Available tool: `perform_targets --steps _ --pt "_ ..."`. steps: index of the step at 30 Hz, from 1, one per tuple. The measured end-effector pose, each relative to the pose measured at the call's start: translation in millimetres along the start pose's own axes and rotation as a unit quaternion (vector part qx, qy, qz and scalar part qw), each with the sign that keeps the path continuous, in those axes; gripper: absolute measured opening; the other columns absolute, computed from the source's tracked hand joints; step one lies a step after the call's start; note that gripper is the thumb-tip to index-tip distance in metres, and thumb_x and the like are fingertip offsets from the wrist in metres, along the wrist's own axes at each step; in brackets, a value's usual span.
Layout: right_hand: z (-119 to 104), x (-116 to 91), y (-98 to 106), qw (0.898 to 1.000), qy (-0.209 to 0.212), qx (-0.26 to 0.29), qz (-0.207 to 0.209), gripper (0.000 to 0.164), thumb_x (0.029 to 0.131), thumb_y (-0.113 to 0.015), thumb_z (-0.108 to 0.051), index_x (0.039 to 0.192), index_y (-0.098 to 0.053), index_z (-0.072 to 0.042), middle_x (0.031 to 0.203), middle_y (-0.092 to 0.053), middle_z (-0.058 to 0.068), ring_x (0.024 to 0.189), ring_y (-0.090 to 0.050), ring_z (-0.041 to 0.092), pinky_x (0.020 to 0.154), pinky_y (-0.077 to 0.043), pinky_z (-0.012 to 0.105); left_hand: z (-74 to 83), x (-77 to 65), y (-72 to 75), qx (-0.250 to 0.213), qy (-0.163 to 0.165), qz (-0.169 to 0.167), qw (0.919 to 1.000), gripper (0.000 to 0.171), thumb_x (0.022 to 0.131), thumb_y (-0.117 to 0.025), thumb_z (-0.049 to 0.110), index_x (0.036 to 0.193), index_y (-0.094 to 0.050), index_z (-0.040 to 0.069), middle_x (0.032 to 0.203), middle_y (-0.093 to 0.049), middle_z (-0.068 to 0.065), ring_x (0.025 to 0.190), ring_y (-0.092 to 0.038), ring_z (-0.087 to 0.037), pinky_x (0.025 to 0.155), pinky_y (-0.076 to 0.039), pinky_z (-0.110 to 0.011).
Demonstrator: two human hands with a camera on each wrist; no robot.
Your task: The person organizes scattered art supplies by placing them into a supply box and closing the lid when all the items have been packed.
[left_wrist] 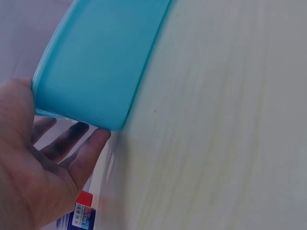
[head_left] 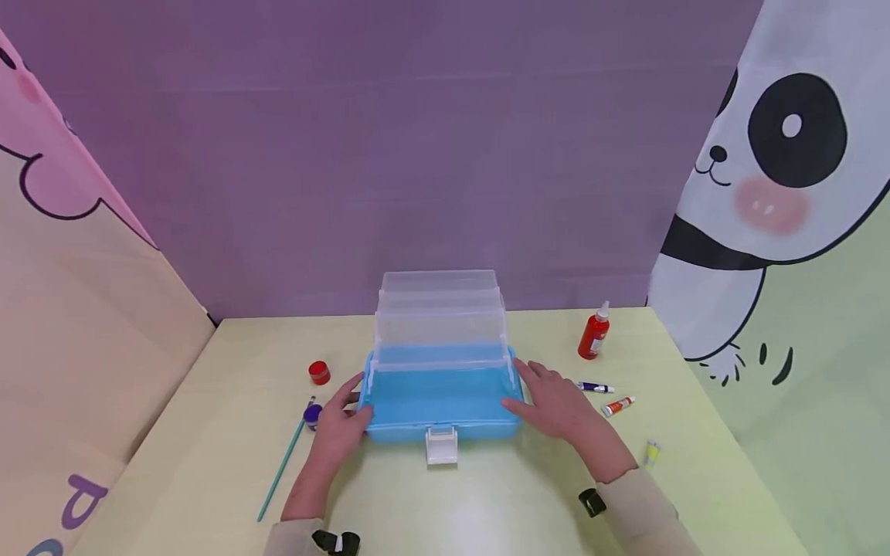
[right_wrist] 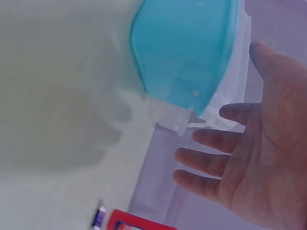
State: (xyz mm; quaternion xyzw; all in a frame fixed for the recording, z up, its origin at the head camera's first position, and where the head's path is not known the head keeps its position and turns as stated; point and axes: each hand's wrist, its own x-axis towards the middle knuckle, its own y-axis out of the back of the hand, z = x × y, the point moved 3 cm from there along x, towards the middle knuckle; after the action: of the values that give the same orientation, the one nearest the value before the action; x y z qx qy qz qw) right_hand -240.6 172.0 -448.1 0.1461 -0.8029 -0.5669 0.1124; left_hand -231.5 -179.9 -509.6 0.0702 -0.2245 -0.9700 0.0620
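A light-blue plastic storage box [head_left: 441,398] stands on the table, its clear lid [head_left: 441,316] raised at the back and its white latch [head_left: 441,446] hanging at the front. Inside, the blue floor is bare. My left hand [head_left: 338,428] holds the box's left end, thumb at the rim and fingertips against the end wall in the left wrist view. Beside the right end is my right hand [head_left: 556,401]. The right wrist view shows that hand [right_wrist: 268,139] with spread fingers, a small gap from the blue wall [right_wrist: 184,52].
Left of the box are a red-capped jar [head_left: 319,372], a purple-lidded jar [head_left: 313,415] and a teal paintbrush [head_left: 283,467]. To the right stand a red squeeze bottle [head_left: 594,336] and several small paint tubes [head_left: 618,406]. A purple backdrop [head_left: 445,154] rises behind the table.
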Motion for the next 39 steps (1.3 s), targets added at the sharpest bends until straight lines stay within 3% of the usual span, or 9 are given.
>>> perform_targets --steps 5,16,22,25,29,33,36,39 --pt "-2 7 12 0.999 0.012 -0.038 -0.020 0.069 0.095 -0.052 -0.054 0.142 -0.047 -0.004 0.138 -0.050 0.020 0.121 -0.050 0.041 0.092 -0.045 0.058 -1.9 -1.0 3.1 -0.005 0.002 0.002 1.0000 0.063 0.092 -0.055 0.011 0.151 -0.035 0.024 0.135 -0.048 -0.018 0.108 -0.053 -0.034 0.074 -0.054 -0.032" --pt "1 22 42 0.989 0.077 -0.117 -0.038 0.044 0.099 -0.051 -0.038 0.123 -0.062 -0.002 0.115 -0.064 0.016 0.102 -0.061 0.035 0.080 -0.053 0.049 -0.6 0.4 -0.8 -0.016 0.015 -0.002 0.9998 0.064 0.091 -0.055 0.011 0.150 -0.035 0.025 0.134 -0.048 -0.017 0.105 -0.055 -0.032 0.075 -0.054 -0.032" --pt "11 31 47 0.980 0.078 -0.177 -0.053 0.038 0.092 -0.065 -0.033 0.118 -0.064 -0.006 0.105 -0.065 0.011 0.091 -0.063 0.030 0.074 -0.055 0.043 2.5 0.4 -0.6 -0.015 0.016 -0.005 0.9997 0.064 0.091 -0.055 0.010 0.150 -0.036 0.024 0.133 -0.049 -0.016 0.100 -0.054 -0.030 0.073 -0.054 -0.031" --pt "15 35 47 0.976 0.087 -0.195 -0.050 0.036 0.087 -0.072 -0.032 0.112 -0.066 -0.007 0.098 -0.065 0.008 0.086 -0.062 0.027 0.073 -0.054 0.042 2.5 -0.2 0.3 -0.012 0.015 -0.006 0.9998 0.060 0.092 -0.055 0.011 0.149 -0.038 0.019 0.133 -0.050 -0.017 0.101 -0.055 -0.031 0.073 -0.054 -0.031" --pt "18 40 46 0.975 0.098 -0.194 -0.049 0.033 0.084 -0.074 -0.029 0.109 -0.067 -0.008 0.094 -0.066 0.007 0.084 -0.062 0.025 0.073 -0.053 0.043 3.1 -0.8 1.7 -0.005 0.014 -0.009 0.9998 0.055 0.093 -0.054 0.013 0.147 -0.040 0.011 0.134 -0.049 -0.019 0.106 -0.055 -0.033 0.077 -0.055 -0.033" --pt "28 47 45 0.979 0.091 -0.177 -0.041 0.034 0.083 -0.076 -0.027 0.110 -0.068 -0.008 0.096 -0.067 0.006 0.085 -0.063 0.025 0.073 -0.054 0.042 3.0 -0.1 0.9 -0.004 0.015 -0.013 0.9998 0.055 0.094 -0.054 0.013 0.147 -0.040 0.011 0.134 -0.049 -0.019 0.108 -0.054 -0.034 0.079 -0.055 -0.034" --pt "42 53 45 0.985 0.081 -0.153 -0.006 0.031 0.085 -0.074 -0.026 0.109 -0.069 -0.007 0.098 -0.068 0.007 0.086 -0.064 0.025 0.069 -0.055 0.038 2.6 0.1 -0.2 -0.004 0.017 -0.011 0.9998 0.054 0.094 -0.054 0.014 0.146 -0.041 0.012 0.134 -0.050 -0.018 0.107 -0.054 -0.033 0.079 -0.054 -0.034" --pt "55 57 45 0.991 0.055 -0.111 0.054 0.027 0.087 -0.071 -0.025 0.107 -0.070 -0.007 0.099 -0.069 0.008 0.085 -0.065 0.025 0.062 -0.054 0.035 1.8 0.2 -0.9 -0.005 0.018 -0.008 0.9998 0.053 0.094 -0.055 0.014 0.146 -0.041 0.012 0.133 -0.050 -0.018 0.105 -0.055 -0.033 0.078 -0.054 -0.033"
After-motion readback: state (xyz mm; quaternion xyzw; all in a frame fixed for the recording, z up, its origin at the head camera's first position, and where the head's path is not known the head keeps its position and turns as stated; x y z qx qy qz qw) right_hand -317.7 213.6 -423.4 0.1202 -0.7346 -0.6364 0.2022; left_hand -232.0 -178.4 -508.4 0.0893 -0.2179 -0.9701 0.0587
